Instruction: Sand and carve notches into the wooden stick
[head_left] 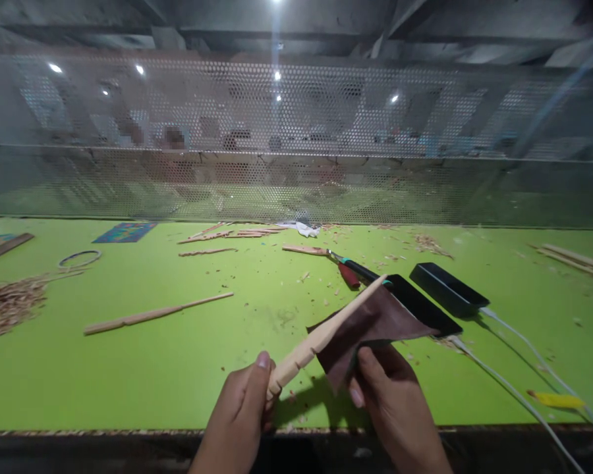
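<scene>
- Pale notched wooden stick [321, 341], one, tilted above the green tabletop [192, 375], its lower end clasped in the left hand [242, 405].
- Right hand [398, 398] grasping one creased, dark-brown flexible sheet [370, 319] by its near edge; the sheet is behind the stick, and I cannot tell whether they touch.
- Beyond, toward the right: two black rectangular devices [447, 288], one white cable at each.
- Farther left: one tan tapered wooden stick [153, 316], one blue patterned rectangle [125, 232].
</scene>
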A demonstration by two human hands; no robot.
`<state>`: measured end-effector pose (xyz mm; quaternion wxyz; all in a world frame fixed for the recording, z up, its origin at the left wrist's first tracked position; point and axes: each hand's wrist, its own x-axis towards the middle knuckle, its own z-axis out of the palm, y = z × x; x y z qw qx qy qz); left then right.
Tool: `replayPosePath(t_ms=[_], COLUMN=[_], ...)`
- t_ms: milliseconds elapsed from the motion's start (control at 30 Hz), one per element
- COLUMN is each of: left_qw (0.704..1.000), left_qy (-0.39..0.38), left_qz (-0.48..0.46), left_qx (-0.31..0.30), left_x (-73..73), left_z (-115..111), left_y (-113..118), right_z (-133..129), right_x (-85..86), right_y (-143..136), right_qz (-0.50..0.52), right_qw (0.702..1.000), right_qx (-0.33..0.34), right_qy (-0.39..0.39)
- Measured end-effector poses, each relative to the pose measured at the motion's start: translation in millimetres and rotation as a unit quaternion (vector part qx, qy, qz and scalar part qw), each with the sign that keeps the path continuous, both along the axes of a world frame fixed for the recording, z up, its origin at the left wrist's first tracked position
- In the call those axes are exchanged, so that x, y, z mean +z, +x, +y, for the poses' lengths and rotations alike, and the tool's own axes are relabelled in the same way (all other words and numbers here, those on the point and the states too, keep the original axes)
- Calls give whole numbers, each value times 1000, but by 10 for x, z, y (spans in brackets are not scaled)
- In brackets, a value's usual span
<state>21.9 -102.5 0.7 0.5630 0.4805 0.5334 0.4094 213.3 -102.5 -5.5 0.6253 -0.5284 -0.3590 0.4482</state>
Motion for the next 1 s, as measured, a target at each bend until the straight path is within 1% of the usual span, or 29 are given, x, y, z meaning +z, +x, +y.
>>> replayPosePath(t_ms=[100,167,267,400,467,533,600,667,733,800,900,967,1000], left_qw=[995,991,987,984,983,983,983,983,982,981,981,981,981], left_qy=[59,83,102,114,114,113,115,118,125,130,128,129,130], left_qz=[75,104,125,140,143,143,143,143,145,146,145,142,143], left_qx=[1,-1,2,4,2,2,5,7,9,11,10,-7,-15], left_x=[-21,-29,-36,-53,-65,-74,-77,-77,-82,-95,-127,-144,-148], left_z=[-12,-22,-43,-63,-65,-64,-64,-66,-68,-68,-55,-43,-39], left_y=[-2,0,10,24,25,24,24,25,25,17,-11,-30,-36], right_z=[-33,-59,-101,-142,-159,-174,-181,-178,-164,-145,-108,-71,-49], right_x=[51,69,99,123,94,30,-55,-134,-183,-197,-173,-147,-132], right_y=[-31,-59,-102,-123,-101,-57,-3,38,55,53,62,94,114], right_qz=[3,11,37,66,71,51,-1,-54,-73,-66,-58,-62,-65], right_qw=[1000,999,998,996,996,997,999,998,997,997,997,997,998], right_qx=[21,31,47,52,56,59,49,20,-8,-28,-54,-43,-19], right_qy=[-10,-18,-21,0,9,16,18,17,14,1,-22,-20,-12])
